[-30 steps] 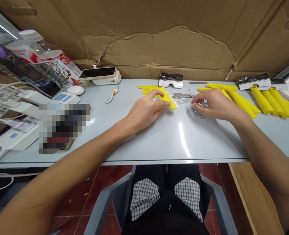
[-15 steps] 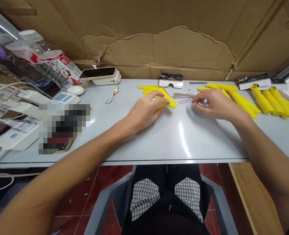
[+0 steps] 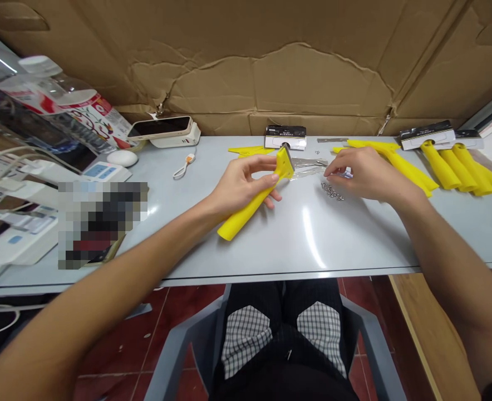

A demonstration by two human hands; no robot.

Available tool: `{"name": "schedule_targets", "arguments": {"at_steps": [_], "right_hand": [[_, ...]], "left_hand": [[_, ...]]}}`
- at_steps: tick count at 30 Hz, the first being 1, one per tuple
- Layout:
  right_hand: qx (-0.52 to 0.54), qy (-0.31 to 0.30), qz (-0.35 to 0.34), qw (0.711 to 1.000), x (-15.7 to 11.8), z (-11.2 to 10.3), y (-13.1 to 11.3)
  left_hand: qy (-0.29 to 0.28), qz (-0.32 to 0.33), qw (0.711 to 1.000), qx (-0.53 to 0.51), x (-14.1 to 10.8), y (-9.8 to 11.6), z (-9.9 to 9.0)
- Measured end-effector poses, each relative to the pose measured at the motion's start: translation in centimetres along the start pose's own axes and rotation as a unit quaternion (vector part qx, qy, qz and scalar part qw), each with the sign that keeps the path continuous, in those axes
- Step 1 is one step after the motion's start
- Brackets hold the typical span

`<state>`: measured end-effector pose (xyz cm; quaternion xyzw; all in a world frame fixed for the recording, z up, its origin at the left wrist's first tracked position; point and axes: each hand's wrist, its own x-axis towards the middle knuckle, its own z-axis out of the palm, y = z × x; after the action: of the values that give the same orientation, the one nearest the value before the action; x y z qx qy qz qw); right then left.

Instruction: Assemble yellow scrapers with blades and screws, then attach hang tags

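Note:
A yellow plastic scraper handle (image 3: 246, 215) is gripped in my left hand (image 3: 238, 182), its flat head tilted up and its wide round end toward me. My right hand (image 3: 365, 174) hovers over a small heap of metal screws (image 3: 333, 192), thumb and fingertips pinched together; anything between them is too small to make out. Flat metal blades (image 3: 304, 166) lie between the two hands. Behind my left hand rests another yellow handle (image 3: 250, 150). More yellow handles (image 3: 413, 170) lie beyond my right hand.
Black-and-white boxes (image 3: 285, 137) stand at the back, with several yellow handles (image 3: 457, 167) at far right. Leftward are a phone (image 3: 162, 128) on a white block, a mouse (image 3: 122, 159), power strips (image 3: 24, 236) with cables, and bottles (image 3: 91, 114). Cardboard (image 3: 212, 83) walls the back.
My left hand has picked up a yellow handle from the pile and turned it, drawing it toward me. My right hand stays by the screws, its fingertips still together.

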<state>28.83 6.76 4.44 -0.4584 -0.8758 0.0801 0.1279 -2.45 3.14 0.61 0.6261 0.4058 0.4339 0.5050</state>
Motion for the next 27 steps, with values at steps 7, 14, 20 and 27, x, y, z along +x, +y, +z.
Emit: {"name": "schedule_targets", "arguments": {"at_steps": [7,14,20,27], "right_hand": [[-0.029,-0.070,0.053,0.996,0.1,0.1,1.6],[-0.035,-0.081,0.051,0.995,0.1,0.5,2.4],[-0.039,-0.078,0.034,0.996,0.2,0.6,2.1],[-0.025,-0.071,0.000,0.997,0.4,1.5,2.5]], "left_hand": [[-0.026,-0.066,0.993,-0.091,0.5,-0.8,0.2],[-0.035,-0.099,0.989,-0.101,0.6,-1.2,0.1],[-0.051,-0.076,0.992,-0.081,0.4,-1.7,0.5],[-0.065,-0.067,0.993,-0.078,0.4,-1.6,0.7]]}}
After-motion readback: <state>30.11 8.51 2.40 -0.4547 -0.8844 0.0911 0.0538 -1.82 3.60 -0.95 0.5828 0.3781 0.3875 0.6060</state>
